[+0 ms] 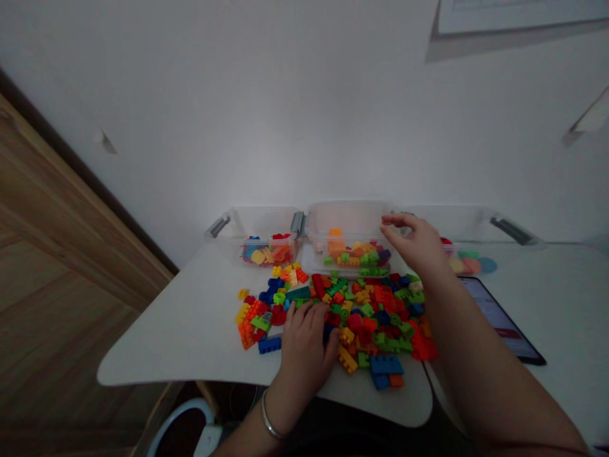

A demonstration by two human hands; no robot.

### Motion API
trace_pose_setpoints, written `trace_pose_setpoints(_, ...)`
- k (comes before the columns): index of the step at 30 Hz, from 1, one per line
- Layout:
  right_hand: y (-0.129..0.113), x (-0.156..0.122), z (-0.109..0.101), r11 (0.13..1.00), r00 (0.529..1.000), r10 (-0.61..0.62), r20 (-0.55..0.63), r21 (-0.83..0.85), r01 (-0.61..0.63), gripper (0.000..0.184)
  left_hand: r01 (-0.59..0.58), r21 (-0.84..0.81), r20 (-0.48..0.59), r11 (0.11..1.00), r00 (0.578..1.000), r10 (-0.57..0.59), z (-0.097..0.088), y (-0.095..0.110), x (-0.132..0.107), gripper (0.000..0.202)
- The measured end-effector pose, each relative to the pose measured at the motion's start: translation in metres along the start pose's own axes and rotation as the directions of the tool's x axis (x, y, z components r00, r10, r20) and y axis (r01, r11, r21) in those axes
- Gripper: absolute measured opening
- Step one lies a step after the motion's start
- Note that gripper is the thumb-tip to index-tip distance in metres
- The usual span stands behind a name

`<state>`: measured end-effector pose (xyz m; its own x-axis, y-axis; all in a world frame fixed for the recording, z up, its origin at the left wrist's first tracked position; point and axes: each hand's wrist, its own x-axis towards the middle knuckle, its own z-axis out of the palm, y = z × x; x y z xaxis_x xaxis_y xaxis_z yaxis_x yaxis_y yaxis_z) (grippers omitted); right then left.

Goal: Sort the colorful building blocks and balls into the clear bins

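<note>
A heap of plastic building bricks (366, 317) in red, orange, green, blue and yellow covers the middle of a white table (181, 343). My left hand (304, 336) rests palm down on the near edge of the heap, its fingers over the bricks, and whatever lies under them is hidden. My right hand (412, 244) hangs higher up beside the rim of a transparent plastic bin (347, 228), fingers slightly curled, with nothing visible in them. That bin holds orange, yellow and green bricks. A silver bangle (271, 424) circles my left wrist.
A second transparent bin (266, 238) holding mixed bricks stands to the left, with a third (451, 222) behind my right hand. A tablet (499, 317) lies on the table's right. A wooden panel (61, 254) runs along the left side; a white wall rises behind.
</note>
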<state>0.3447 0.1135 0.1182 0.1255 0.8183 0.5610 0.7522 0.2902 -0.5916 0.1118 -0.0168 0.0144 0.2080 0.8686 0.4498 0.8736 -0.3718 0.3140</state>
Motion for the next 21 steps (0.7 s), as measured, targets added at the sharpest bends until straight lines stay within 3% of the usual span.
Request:
trace_pose_setpoints(3, -0.016, -0.005, -0.014, 0.996, 0.996, -0.084, 0.010, 0.027, 0.084, 0.032, -0.006, 0.000, -0.003, 1.000, 1.000, 0.006, 0.000, -0.001, 0.000, 0.035)
trace_pose_setpoints(6, -0.030, -0.012, -0.022, 0.981, 0.957, -0.195, 0.213, 0.046, 0.190, 0.027, -0.013, 0.003, -0.009, 1.000, 1.000, 0.013, 0.001, -0.001, 0.000, 0.035)
trace_pose_setpoints(8, -0.036, -0.017, -0.022, 0.959, 0.877, -0.280, 0.390, 0.065, 0.277, 0.025, -0.010, 0.004, -0.022, 1.000, 1.000, 0.010, 0.001, -0.001, 0.000, 0.037)
trace_pose_setpoints(10, -0.040, -0.020, -0.017, 0.931, 0.765, -0.342, 0.546, 0.087, 0.354, 0.024, 0.001, 0.002, -0.039, 1.000, 0.999, -0.001, 0.002, -0.001, -0.001, 0.040)
trace_pose_setpoints(14, -0.044, -0.027, -0.001, 0.897, 0.553, -0.338, 0.761, 0.083, 0.434, 0.025, 0.012, -0.001, -0.070, 1.000, 0.997, -0.012, 0.004, -0.002, -0.001, 0.040)
trace_pose_setpoints(16, -0.045, -0.031, 0.008, 0.891, 0.497, -0.307, 0.811, 0.062, 0.449, 0.026, 0.002, -0.001, -0.081, 1.000, 0.997, -0.002, 0.005, -0.002, -0.002, 0.039)
trace_pose_setpoints(21, -0.046, -0.040, 0.027, 0.880, 0.429, -0.292, 0.855, 0.064, 0.471, 0.029, -0.018, 0.006, -0.086, 1.000, 0.996, 0.019, 0.006, -0.002, -0.002, 0.037)
